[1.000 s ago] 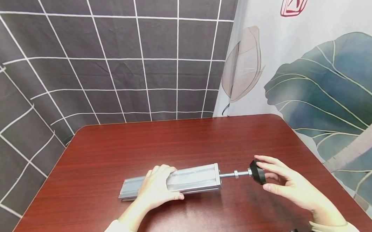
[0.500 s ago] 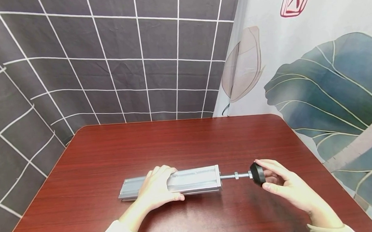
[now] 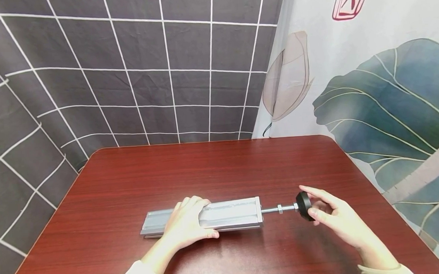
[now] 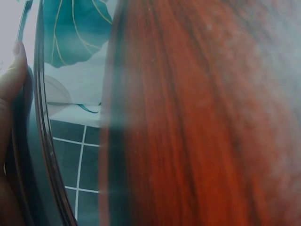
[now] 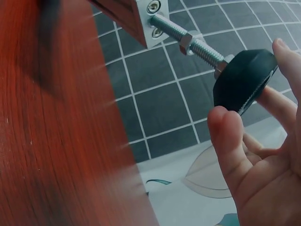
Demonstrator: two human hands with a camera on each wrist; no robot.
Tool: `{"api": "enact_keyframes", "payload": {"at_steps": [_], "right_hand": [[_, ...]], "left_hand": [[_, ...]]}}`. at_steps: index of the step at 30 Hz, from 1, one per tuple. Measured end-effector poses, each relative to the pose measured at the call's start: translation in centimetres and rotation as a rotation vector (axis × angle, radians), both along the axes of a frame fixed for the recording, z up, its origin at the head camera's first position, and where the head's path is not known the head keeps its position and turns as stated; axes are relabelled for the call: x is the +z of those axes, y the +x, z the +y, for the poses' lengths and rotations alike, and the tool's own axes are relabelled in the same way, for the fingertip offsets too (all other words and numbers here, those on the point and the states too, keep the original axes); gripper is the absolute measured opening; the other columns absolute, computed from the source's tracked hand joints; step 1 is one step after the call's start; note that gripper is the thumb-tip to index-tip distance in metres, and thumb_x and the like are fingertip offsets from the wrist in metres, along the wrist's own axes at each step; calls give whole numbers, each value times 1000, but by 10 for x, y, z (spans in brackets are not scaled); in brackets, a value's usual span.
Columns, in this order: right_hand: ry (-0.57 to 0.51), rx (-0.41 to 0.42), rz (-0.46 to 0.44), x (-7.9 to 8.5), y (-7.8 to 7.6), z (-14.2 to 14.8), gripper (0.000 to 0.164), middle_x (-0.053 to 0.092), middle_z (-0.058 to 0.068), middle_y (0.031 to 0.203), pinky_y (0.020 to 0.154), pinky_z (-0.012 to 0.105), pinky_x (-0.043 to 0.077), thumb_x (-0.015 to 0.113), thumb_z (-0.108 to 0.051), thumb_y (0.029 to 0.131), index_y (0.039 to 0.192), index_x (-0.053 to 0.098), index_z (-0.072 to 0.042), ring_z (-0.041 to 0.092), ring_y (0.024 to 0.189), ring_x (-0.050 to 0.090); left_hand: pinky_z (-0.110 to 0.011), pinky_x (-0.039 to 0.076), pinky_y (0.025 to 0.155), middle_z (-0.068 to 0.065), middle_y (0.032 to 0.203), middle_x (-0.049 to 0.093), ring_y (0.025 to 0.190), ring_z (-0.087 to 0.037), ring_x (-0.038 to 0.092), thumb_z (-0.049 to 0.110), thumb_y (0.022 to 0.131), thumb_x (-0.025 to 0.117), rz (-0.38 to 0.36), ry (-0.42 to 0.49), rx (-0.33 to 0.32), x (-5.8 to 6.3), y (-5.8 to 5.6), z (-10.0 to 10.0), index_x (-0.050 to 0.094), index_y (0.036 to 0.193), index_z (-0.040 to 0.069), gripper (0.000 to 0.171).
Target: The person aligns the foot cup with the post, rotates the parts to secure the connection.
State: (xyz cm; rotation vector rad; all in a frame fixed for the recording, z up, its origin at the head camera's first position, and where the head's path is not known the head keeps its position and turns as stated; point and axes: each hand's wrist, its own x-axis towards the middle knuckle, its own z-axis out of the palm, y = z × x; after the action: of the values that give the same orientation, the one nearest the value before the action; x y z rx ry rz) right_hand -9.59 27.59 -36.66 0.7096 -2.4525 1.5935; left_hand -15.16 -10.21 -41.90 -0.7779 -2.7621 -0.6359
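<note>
A silver aluminium profile lies lengthwise, with my left hand gripping it from above, thumb along its near side. In the left wrist view, fingers hold the edge of the profile. From its right end plate, fixed with screws, a threaded rod carrying a hex nut sticks out. At the rod's outer end sits a black levelling foot. My right hand pinches this foot by its rim, thumb on the near side and fingers on the far side.
The profile is on a red-brown wood-grain table. Behind it hangs a dark grey curtain with white grid lines. A white curtain with large leaves hangs at the right.
My right thumb has moved up from the foot's lower edge onto its near side, and the fingers have shifted around the rim. My left hand keeps its grip on the profile.
</note>
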Motion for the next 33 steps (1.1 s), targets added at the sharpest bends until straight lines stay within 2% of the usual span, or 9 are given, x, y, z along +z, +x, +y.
{"api": "enact_keyframes", "payload": {"at_steps": [4,8,15,18,22,25,29,33], "right_hand": [[9,-91,-35,2,1,-4,49,61,-8,103,55,29,48,56,8,86,133,49,-4,16,58,58],[21,-162,-69,6,3,-8,44,60,-6,98,58,29,46,56,3,88,131,51,-6,19,51,54],[25,-198,-75,6,2,-12,38,60,-1,86,48,30,44,57,0,90,128,53,-3,20,49,51],[33,-217,-95,6,2,-13,36,60,1,83,45,31,42,56,-4,91,127,54,-6,21,48,50],[54,-250,-141,5,2,-16,31,59,0,81,48,31,43,54,-11,94,125,56,-10,21,47,50],[40,-248,-192,4,1,-17,29,61,-2,87,53,32,48,51,-15,96,124,56,-10,20,51,55],[-16,-215,-263,4,1,-17,29,63,0,93,55,37,52,47,-16,98,124,55,-7,27,59,62],[-50,-183,-295,3,3,-15,28,63,2,92,57,37,52,43,-16,100,124,55,-12,29,60,63]], "left_hand": [[-38,39,86,4,111,57,103,-19,50,64,51,77,-3,-6,5,0,1,1,60,118,16,84],[-39,38,88,2,112,58,105,-20,50,63,52,76,-8,-14,0,0,0,2,59,119,14,85],[-39,37,89,1,111,62,105,-20,55,65,55,74,-4,-26,-25,0,0,0,58,118,15,82],[-38,38,89,1,109,62,103,-20,55,65,54,73,-3,-30,-25,-1,0,0,58,117,15,82],[-37,38,88,2,108,61,101,-19,55,66,54,73,-1,-50,-23,-1,0,0,58,117,15,83],[-36,38,87,3,106,61,100,-18,55,66,53,73,1,-62,-20,0,1,-1,58,117,15,83],[-36,38,86,4,103,60,98,-18,55,65,52,75,6,-47,-23,2,3,0,58,115,14,83],[-36,38,86,4,104,60,99,-18,54,65,52,75,-1,-40,-23,2,3,0,58,116,15,83]]}}
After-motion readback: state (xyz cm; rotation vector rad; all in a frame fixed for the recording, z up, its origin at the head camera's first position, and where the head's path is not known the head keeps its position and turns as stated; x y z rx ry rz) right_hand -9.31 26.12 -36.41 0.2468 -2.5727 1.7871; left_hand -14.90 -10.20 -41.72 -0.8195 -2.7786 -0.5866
